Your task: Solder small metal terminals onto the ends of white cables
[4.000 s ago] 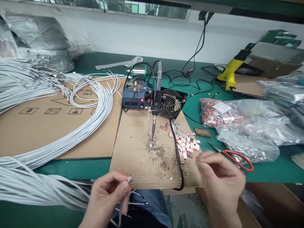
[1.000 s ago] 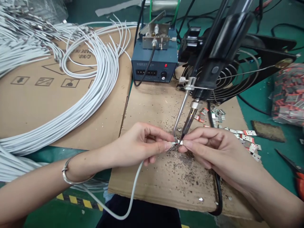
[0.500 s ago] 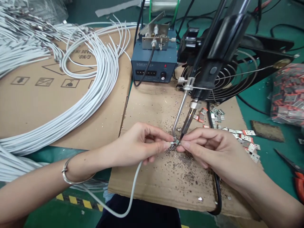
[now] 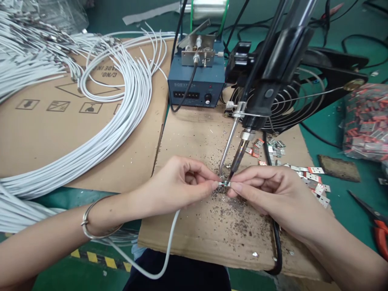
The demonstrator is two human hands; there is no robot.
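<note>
My left hand point(image 4: 189, 182) pinches the end of a white cable point(image 4: 170, 242), whose slack loops down below the wrist. My right hand point(image 4: 257, 186) grips a small USB connector point(image 4: 228, 184) between thumb and forefinger, mostly hidden by the fingers. Cable end and connector meet between my fingertips. Right above that joint is the tip of a mounted soldering iron point(image 4: 239, 158), slanting down from the upper right. A thin bent metal solder feed tube point(image 4: 228, 147) ends beside the tip. Whether the tip touches the joint I cannot tell.
A blue solder feeder point(image 4: 197, 79) with a solder spool point(image 4: 209, 14) stands behind. Bundled white cables point(image 4: 133, 109) lie left. Loose USB connectors point(image 4: 313, 176), a brown sponge point(image 4: 339, 167), red-handled pliers point(image 4: 377, 222) and a bag of connectors point(image 4: 368, 121) are right. A black fan point(image 4: 291, 91) stands behind the iron.
The fingertips of both hands have shifted very slightly, and a little more of the connector shows between them. The view has moved slightly; the cable and connector remain held.
</note>
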